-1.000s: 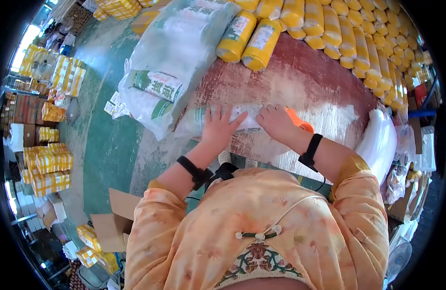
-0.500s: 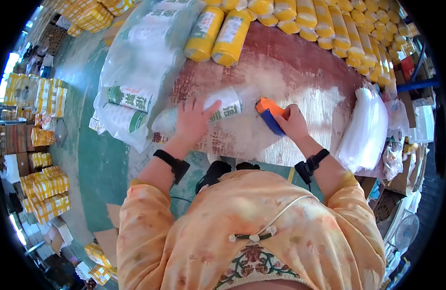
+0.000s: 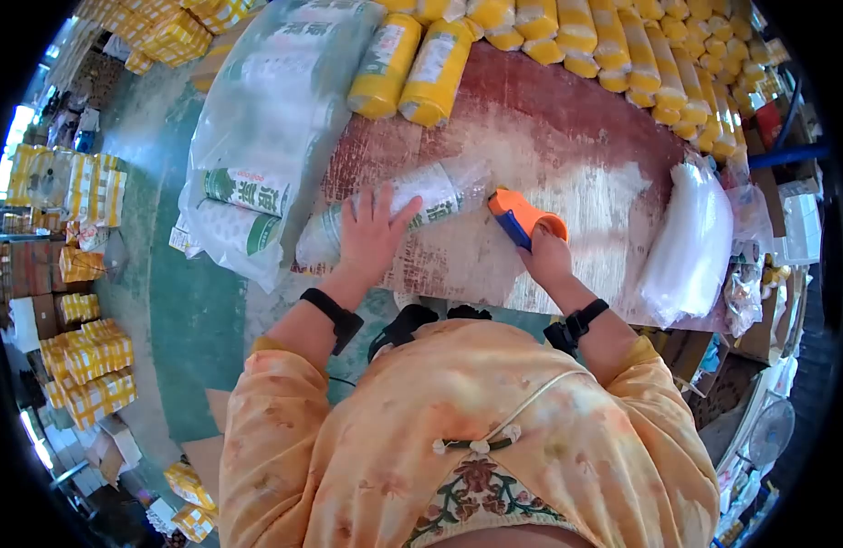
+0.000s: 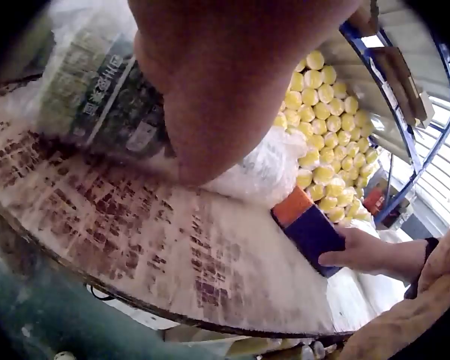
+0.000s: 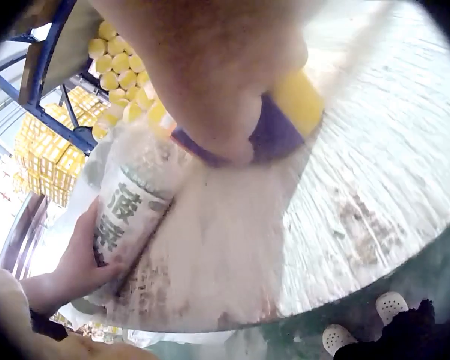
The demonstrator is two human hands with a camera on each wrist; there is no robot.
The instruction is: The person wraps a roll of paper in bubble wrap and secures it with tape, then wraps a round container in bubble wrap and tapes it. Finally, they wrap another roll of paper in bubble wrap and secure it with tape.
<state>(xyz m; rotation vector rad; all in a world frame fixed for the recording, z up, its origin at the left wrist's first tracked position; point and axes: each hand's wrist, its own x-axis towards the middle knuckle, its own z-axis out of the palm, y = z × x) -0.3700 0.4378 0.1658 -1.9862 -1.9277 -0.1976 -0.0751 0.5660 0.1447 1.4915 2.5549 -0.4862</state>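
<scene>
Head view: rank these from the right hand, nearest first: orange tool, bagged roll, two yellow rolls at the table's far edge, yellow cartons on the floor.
1. orange tool: gripped in the right hand.
2. bagged roll: just to the left, under the left hand.
3. two yellow rolls: far table edge.
4. yellow cartons: on the floor, far left.

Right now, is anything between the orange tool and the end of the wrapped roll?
Nothing visible. The orange tool, gripped by the right hand, sits at the loose plastic end of the wrapped roll; the left hand presses the roll further along.
</scene>
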